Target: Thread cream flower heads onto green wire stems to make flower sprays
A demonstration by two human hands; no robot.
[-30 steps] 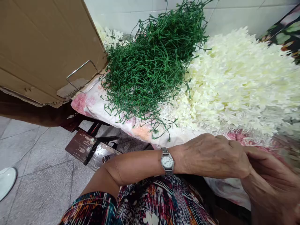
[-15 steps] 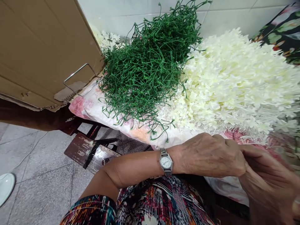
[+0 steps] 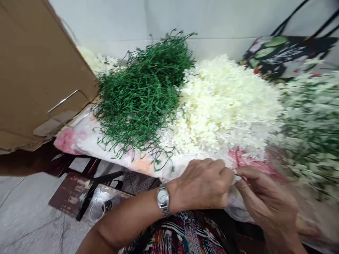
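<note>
My left hand [image 3: 205, 184], a watch at its wrist, is closed with its knuckles up in front of the flower pile. Its fingertips are hidden behind the hand. Close against it, my right hand [image 3: 267, 199] pinches thumb and forefinger together. A small white piece [image 3: 237, 178], perhaps part of an artificial flower, shows at those fingertips. Beyond the hands lies a heap of cream-white artificial flowers [image 3: 225, 102]. Left of it is a pile of green plastic stems [image 3: 140, 95]. Both rest on a floral cloth [image 3: 122, 157].
A large cardboard box [image 3: 39, 70] with a wire handle stands at the left. White flowers on green stems [image 3: 312, 134] lie at the right, before a dark floral bag [image 3: 288, 56]. Below the cloth, a brown board [image 3: 70, 195] carries a roll of tape [image 3: 97, 211].
The view has swung right, so the piles and box sit further left in the picture. More of the right-hand flowers and bag shows. A white piece is now visible between the hands.
</note>
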